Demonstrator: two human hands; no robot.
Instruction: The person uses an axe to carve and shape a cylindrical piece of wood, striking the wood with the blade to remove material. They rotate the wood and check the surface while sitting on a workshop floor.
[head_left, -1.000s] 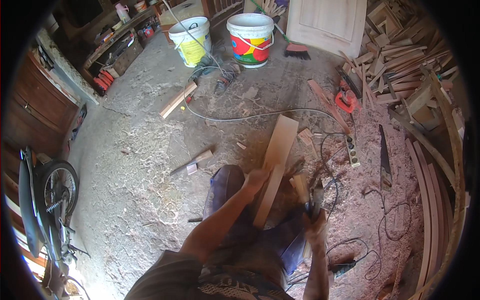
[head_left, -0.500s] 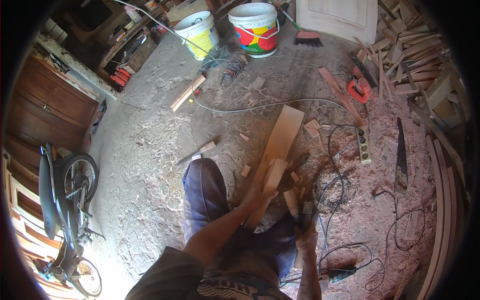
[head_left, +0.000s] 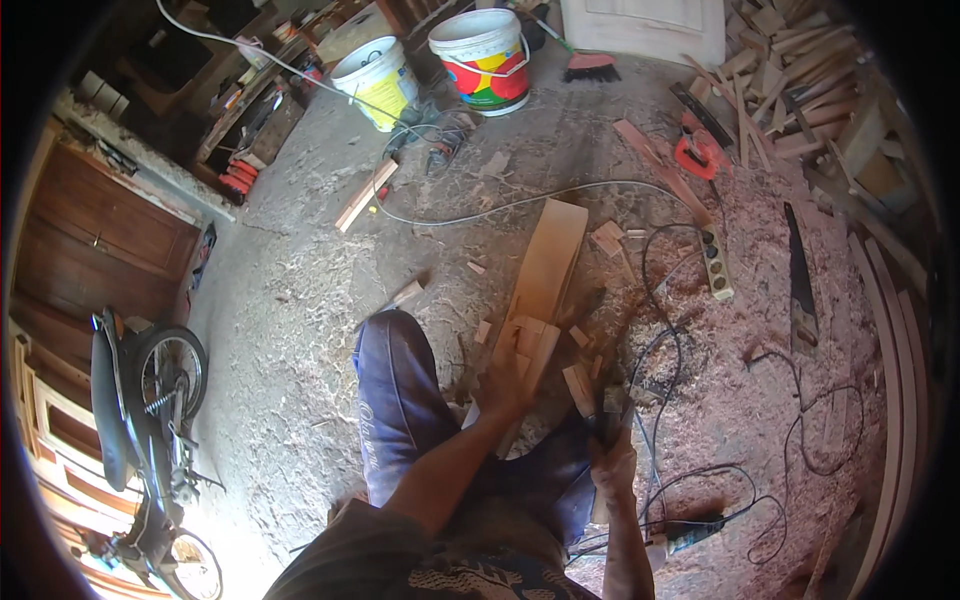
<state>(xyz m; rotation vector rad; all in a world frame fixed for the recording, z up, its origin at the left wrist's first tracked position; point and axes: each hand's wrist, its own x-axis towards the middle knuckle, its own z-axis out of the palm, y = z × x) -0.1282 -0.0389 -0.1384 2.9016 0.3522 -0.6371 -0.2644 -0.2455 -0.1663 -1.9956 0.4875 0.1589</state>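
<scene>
Since half a second before, my left hand point(head_left: 503, 385) had slid lower along the short plank point(head_left: 528, 355), fingers clamped on its near end. The long board point(head_left: 548, 262) lay beyond it on the sawdust floor point(head_left: 300, 290). My right hand point(head_left: 610, 440) gripped a dark tool point(head_left: 607, 408). Past the board stood two buckets point(head_left: 480, 60); their contents were hidden.

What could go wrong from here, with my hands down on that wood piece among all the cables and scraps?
1. The left hand steadies a short wood piece close to the right hand, which grips a dark object too blurred to identify; a slip could bring them together.
2. Black cables loop through the sawdust beside the legs; they could snag a foot or hand.
3. A handsaw and loose offcuts lie within stepping range.
</scene>
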